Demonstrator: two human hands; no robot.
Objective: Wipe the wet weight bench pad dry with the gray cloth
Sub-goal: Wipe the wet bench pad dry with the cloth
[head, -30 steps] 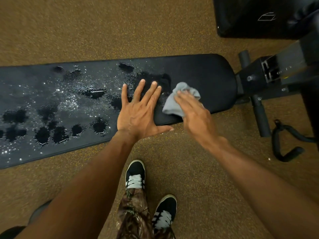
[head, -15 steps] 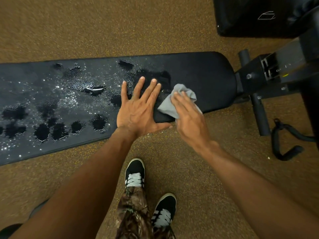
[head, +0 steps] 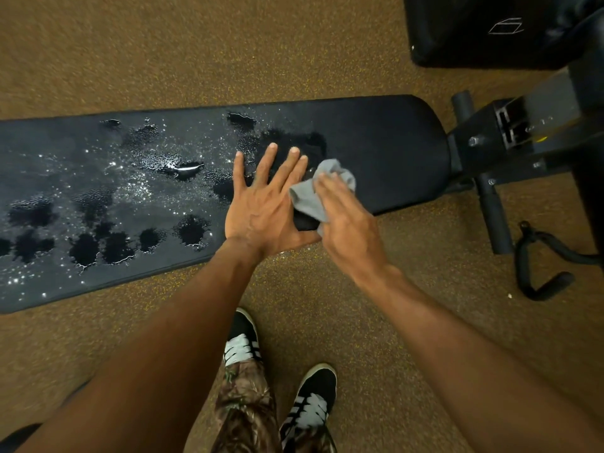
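Observation:
A long black bench pad (head: 385,148) lies across the view. Water drops and dark puddles cover its left and middle parts, while its right end looks dry and matte. My left hand (head: 261,207) rests flat on the pad near its front edge, fingers straight and spread. Just right of it lies the crumpled gray cloth (head: 310,194), and my right hand (head: 349,223) presses down on it with straight fingers. The cloth sits at the border between the wet and dry areas, touching my left hand's fingers.
The bench's black steel frame (head: 510,135) and a foot bar (head: 493,210) stick out at the right. A black handle strap (head: 542,256) lies on the brown speckled floor. Another black pad (head: 483,31) sits top right. My shoes (head: 310,403) stand below the bench.
My right hand has slid the cloth leftward along the pad until it touches my left hand. My left hand has stayed in place.

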